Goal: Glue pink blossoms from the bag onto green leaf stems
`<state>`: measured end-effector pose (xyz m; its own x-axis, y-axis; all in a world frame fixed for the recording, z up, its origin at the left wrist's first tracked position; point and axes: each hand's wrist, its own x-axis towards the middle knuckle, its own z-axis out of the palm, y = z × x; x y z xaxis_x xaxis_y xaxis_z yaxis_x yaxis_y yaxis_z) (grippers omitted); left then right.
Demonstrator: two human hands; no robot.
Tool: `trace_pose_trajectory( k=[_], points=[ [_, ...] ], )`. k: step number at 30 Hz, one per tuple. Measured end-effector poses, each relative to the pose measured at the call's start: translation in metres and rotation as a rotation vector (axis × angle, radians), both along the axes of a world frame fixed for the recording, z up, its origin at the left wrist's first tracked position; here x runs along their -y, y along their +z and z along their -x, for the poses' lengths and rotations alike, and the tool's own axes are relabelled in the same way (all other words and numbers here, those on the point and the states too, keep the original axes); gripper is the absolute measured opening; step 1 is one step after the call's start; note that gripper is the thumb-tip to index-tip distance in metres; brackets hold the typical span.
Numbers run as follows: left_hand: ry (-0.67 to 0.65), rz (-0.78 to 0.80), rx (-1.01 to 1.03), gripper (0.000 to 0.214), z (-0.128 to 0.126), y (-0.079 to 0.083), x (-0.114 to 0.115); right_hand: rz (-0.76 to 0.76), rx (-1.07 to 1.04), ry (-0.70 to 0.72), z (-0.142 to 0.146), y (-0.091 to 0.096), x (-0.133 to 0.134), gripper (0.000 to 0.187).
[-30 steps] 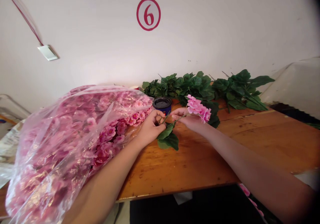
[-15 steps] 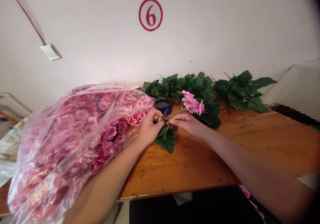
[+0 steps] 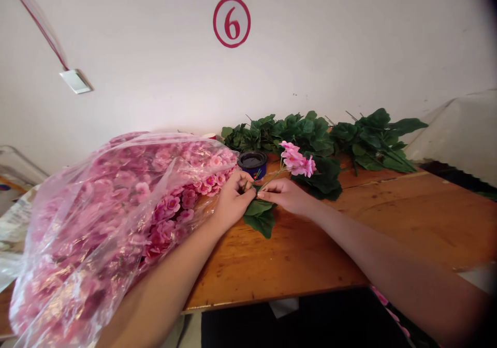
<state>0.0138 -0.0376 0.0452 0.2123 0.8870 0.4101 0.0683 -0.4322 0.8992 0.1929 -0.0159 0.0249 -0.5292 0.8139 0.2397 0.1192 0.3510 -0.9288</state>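
Note:
My left hand is closed around the thin green stem of a leaf sprig, whose broad leaves hang below the fingers. Pinched in my right hand is the stem of an artificial pink flower, its blossoms tilted up to the right. The fingertips of both hands nearly meet, and the lower end of the flower stem lies hidden between them. Just behind the left hand stands a round dark blue tin with a black top.
A large clear plastic bag full of pink flowers covers the left of the wooden table. Green leaf sprigs lie piled along the wall, with another heap farther right. Pink blossoms show at the lower right, below the table edge.
My right hand has moved slightly left along the flower stem, closer to my left hand. The leaves under the fingers have turned a little. My left hand stays nearly in place.

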Motion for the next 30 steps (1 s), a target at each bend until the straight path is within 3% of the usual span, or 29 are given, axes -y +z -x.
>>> trace_pose_trajectory(
  k=[8, 15, 20, 30],
  points=[
    [-0.039, 0.058, 0.067, 0.022, -0.001, 0.002, -0.003, -0.066, -0.039, -0.060, 0.002, -0.001, 0.000, 0.031],
    [-0.147, 0.124, 0.031, 0.043, 0.005, 0.003, -0.012, -0.009, -0.089, -0.053, 0.001, -0.006, -0.006, 0.028],
    [-0.184, 0.184, 0.038, 0.040, 0.008, 0.005, -0.015, -0.083, -0.065, -0.124, -0.003, -0.001, -0.003, 0.030],
    [-0.203, 0.322, 0.047, 0.045, 0.007, -0.002, -0.019, -0.125, -0.034, -0.121, -0.005, 0.001, -0.004, 0.024]
  ],
)
